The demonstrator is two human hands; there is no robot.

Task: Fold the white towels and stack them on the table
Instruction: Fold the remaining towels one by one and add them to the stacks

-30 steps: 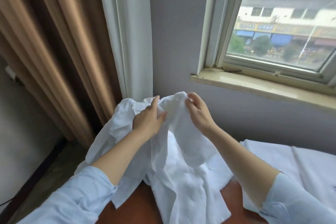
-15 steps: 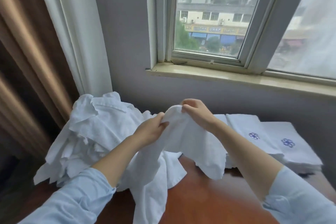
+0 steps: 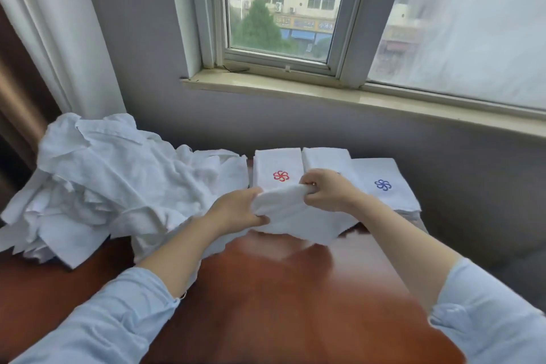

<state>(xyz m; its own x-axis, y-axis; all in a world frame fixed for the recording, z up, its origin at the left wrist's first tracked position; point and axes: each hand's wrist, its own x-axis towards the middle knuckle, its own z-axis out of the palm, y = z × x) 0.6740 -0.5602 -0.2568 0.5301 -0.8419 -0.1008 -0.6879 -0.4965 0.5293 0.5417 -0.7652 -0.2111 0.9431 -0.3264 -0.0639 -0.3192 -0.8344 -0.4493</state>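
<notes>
both our left hand (image 3: 236,210) and right hand (image 3: 325,190) pinch the soft, limp white terry towel (image 3: 291,213)'s top edge; light, droops between them.

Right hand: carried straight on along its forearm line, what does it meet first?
Apart from the towel it grips, the right hand points forward-left at the folded stacks: likely the red-logo stack first, though the middle stack may be nearer; depth unclear.
</notes>
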